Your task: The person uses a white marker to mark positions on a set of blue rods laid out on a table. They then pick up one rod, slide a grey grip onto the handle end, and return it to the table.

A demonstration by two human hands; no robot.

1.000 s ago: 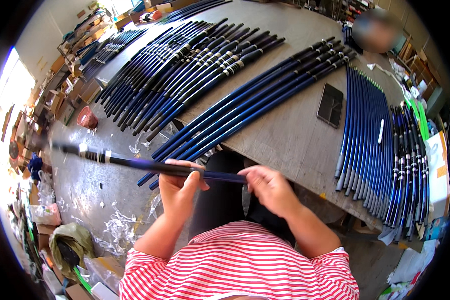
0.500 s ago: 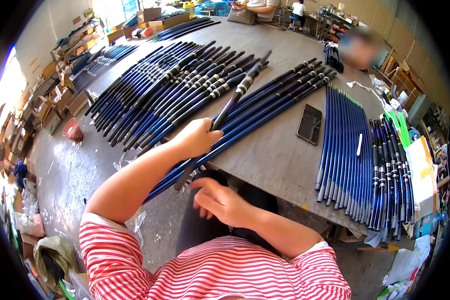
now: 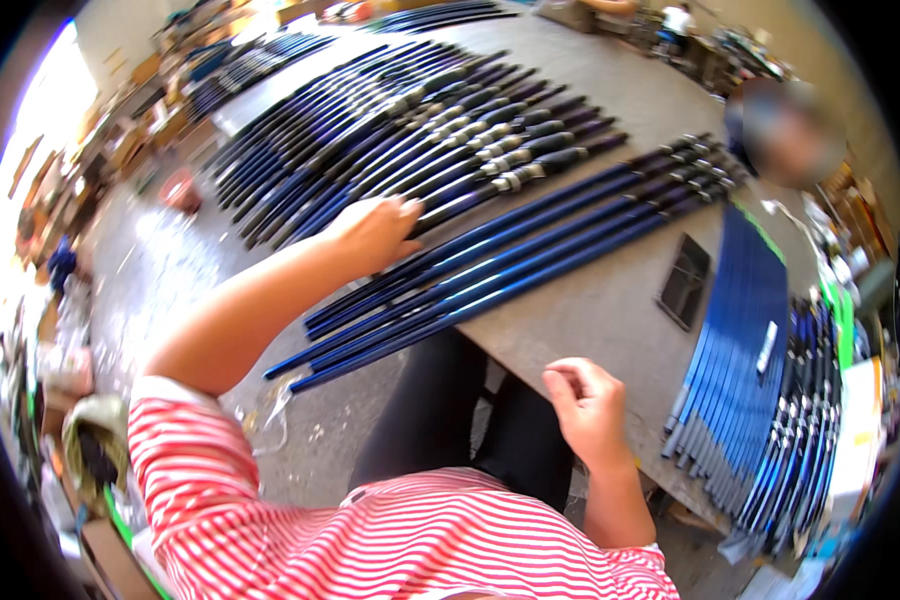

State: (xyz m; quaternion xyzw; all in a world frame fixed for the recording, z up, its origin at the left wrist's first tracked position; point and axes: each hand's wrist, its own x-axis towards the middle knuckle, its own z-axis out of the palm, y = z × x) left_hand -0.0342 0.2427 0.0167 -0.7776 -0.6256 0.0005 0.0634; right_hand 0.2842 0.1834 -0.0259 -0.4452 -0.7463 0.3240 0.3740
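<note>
My left hand (image 3: pixel 373 235) is curled at the near right edge of a wide spread of dark fishing rods (image 3: pixel 370 135). A fishing rod (image 3: pixel 505 184) with a dark grip and pale rings runs up and right from between its thumb and fingers; motion smears the contact. Several long blue rods (image 3: pixel 530 245) lie diagonally just right of that hand, their lower ends jutting past the table edge. My right hand (image 3: pixel 590 405) hovers near the table's front edge, above my lap. Its fingers are loosely curled toward the thumb, with nothing seen in them.
A dark phone (image 3: pixel 685 280) lies on the grey table (image 3: pixel 570 320). To its right are a row of blue rod sections (image 3: pixel 735 330) with a white stick (image 3: pixel 767 347) on top, then more fitted rods (image 3: pixel 805 410). A red bucket (image 3: pixel 180 190) stands on the floor at left. Another person is at the far right.
My left hand has brought the rod left and lowered it to the near edge of the spread. My right hand has moved right, away from the rod's lower end. The view has shifted.
</note>
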